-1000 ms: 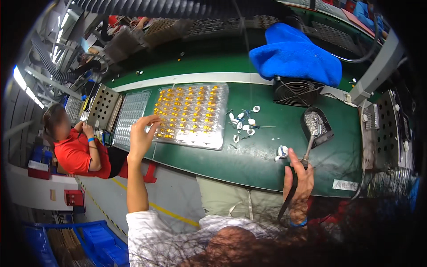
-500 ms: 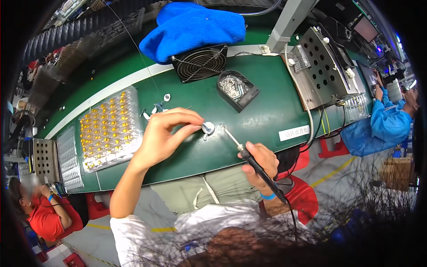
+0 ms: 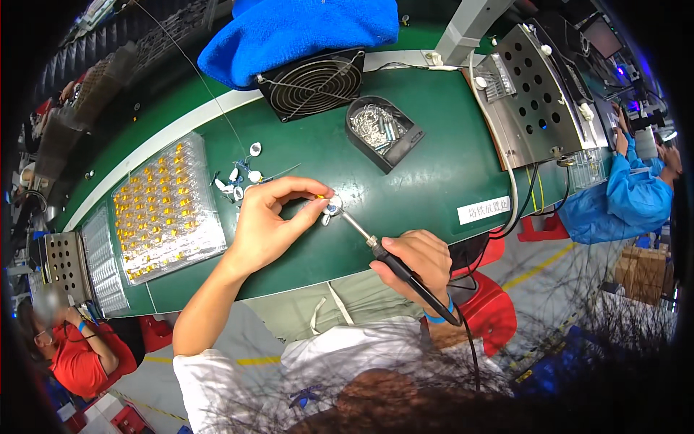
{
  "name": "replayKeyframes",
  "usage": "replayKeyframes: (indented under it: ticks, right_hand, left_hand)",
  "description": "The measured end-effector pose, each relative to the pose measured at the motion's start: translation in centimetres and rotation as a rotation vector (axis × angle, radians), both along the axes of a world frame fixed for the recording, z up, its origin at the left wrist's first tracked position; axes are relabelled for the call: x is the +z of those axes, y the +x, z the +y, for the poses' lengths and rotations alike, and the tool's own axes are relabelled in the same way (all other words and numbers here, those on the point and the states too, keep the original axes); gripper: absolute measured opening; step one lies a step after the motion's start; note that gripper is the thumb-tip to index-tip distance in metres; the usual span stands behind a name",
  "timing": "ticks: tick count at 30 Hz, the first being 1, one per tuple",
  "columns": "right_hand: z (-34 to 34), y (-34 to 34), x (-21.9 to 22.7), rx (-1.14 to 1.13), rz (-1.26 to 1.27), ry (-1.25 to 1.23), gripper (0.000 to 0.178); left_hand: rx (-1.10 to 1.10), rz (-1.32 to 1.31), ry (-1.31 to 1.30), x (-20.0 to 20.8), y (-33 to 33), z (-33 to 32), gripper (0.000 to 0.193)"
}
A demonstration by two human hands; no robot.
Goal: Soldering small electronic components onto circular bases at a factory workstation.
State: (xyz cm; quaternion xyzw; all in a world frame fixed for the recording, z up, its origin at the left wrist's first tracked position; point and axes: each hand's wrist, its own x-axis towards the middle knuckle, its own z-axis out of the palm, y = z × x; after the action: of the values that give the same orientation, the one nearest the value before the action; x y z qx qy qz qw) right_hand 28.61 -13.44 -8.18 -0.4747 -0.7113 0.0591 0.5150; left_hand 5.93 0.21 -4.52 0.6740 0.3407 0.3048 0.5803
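My left hand (image 3: pixel 271 220) is closed in a pinch at a small white round part (image 3: pixel 335 205) with a bluish-grey middle, held just above the green bench. A speck of yellow shows by the fingertips, too small to make out. My right hand (image 3: pixel 419 262) grips a soldering iron (image 3: pixel 397 267) by its black handle. Its metal tip meets the white part or lies very close to it; I cannot tell contact. Several more white round parts with thin dark wires (image 3: pixel 237 179) lie loose beyond my left hand.
A clear tray of yellow pieces (image 3: pixel 163 210) lies at left. Farther off stand a black fan (image 3: pixel 314 87) under a blue cloth (image 3: pixel 303 36) and a black bin of small metal parts (image 3: pixel 379 130). A perforated metal box (image 3: pixel 531 94) stands right. Co-workers sit at both sides.
The soldering iron has moved left and up, bringing its tip from a gap away to the white part. My left hand stays pinched there. The whole view has shifted slightly.
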Motion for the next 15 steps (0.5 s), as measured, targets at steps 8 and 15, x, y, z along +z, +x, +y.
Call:
replayKeyframes:
  ticks: [8,15]
  right_hand:
    - [0.18,0.02,-0.08,0.027,-0.026,-0.015,0.042]
    - [0.04,0.11,0.03,0.033,-0.035,-0.036,0.043]
  left_hand:
    - [-0.014,0.020,0.048,0.22,0.00,0.04,0.021]
    - [-0.019,0.009,0.026,0.17,0.11,-0.08,0.022]
